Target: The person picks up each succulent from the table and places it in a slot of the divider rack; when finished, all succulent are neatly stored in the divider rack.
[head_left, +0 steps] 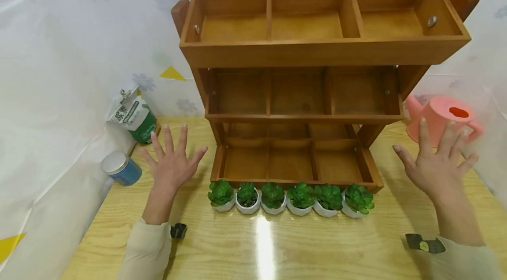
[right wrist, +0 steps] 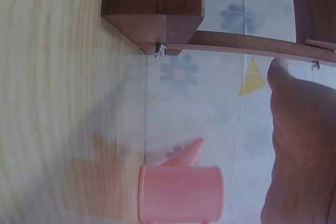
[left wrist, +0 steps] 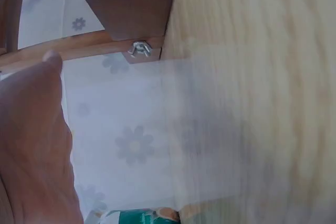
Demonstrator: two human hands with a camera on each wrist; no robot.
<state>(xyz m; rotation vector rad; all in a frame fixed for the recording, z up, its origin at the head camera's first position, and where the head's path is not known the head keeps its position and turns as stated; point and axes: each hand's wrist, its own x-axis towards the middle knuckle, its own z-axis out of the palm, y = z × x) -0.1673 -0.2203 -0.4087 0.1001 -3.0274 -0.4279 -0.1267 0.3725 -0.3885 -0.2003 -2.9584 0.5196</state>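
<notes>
A brown wooden three-tier shelf (head_left: 325,56) with divided compartments stands at the back middle of the table. Along its front sits a row of several small green succulents in white pots, among them a succulent (head_left: 273,196) near the middle. To the shelf's left, my left hand (head_left: 172,167) is spread with straight fingers and holds nothing. On the other side my right hand (head_left: 439,170) is likewise spread and holds nothing, its fingertips overlapping the pink watering can (head_left: 439,115) in the head view. Both wrist views show a hand's edge and thumb beside the shelf's side frame.
At the left stand a green and white pouch (head_left: 138,117) with a clip on top and a blue tin with a silver lid (head_left: 122,168). Patterned white sheeting (head_left: 59,73) hangs behind and at the sides of the wooden table (head_left: 222,245).
</notes>
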